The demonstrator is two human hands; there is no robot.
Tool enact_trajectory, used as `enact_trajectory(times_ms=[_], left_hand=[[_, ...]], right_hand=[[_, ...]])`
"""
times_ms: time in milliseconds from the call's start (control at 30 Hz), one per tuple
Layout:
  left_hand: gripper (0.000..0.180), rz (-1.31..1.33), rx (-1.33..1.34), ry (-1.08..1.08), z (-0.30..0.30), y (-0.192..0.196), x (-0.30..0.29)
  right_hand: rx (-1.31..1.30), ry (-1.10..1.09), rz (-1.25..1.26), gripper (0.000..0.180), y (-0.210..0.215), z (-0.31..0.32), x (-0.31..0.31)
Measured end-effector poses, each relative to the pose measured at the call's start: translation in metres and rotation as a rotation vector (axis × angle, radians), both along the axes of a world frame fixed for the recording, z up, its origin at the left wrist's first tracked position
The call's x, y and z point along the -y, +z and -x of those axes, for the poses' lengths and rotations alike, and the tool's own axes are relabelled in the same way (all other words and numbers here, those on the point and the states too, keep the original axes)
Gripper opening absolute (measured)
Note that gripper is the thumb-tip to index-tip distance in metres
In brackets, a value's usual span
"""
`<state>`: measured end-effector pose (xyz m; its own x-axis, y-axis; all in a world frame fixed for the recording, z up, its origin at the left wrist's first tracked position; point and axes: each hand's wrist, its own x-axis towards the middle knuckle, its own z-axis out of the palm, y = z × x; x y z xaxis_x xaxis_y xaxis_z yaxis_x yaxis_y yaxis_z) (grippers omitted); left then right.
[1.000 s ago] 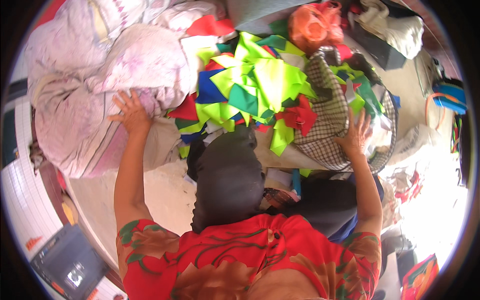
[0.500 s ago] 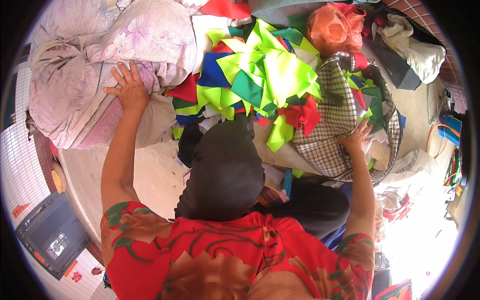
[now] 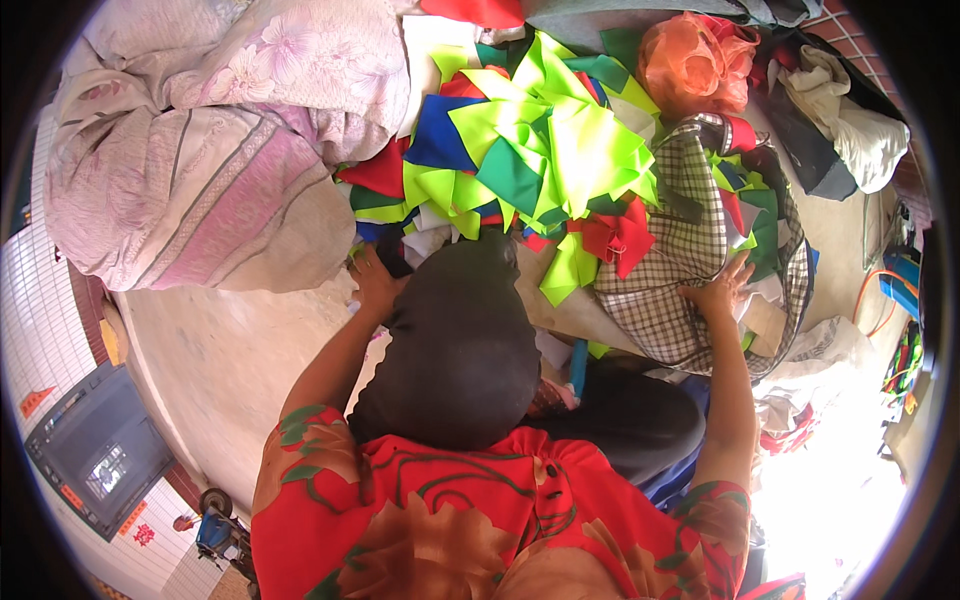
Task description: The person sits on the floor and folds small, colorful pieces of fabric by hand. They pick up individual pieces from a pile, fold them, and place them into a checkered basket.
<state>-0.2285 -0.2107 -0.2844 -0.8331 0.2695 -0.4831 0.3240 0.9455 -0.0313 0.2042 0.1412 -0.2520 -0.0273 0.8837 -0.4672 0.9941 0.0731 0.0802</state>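
Observation:
My left hand (image 3: 376,285) is beside my dark-clothed knee (image 3: 450,330), near the lower left edge of a pile of cloth scraps (image 3: 540,140). Its fingers are apart and no object shows in them. The scraps are lime, green, blue and red pieces, many with pointed corners. On the right, my right hand (image 3: 718,290) lies on the near rim of a brown-and-white checked cloth bag (image 3: 665,270), fingers spread. More coloured scraps show inside the bag's mouth.
A large bundle in pale pink floral cloth (image 3: 220,180) fills the upper left. An orange plastic bag (image 3: 695,65) lies behind the checked bag. A dark bag with white cloth (image 3: 850,120) sits at far right. A dark screen (image 3: 98,450) stands at lower left.
My left hand has left the floral bundle and moved right and nearer, to beside my knee. My right hand stays on the checked bag. The view has shifted slightly.

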Motion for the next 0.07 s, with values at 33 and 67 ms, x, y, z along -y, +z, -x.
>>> enact_trajectory(times_ms=[33, 67], left_hand=[[0.127, -0.112, 0.024, -0.053, 0.021, -0.034, 0.028], [0.125, -0.155, 0.162, 0.075, 0.026, -0.050, 0.025]], right_hand=[[0.005, -0.010, 0.014, 0.130, 0.002, 0.000, 0.002], [0.014, -0.016, 0.018, 0.132, 0.002, 0.001, 0.002]])
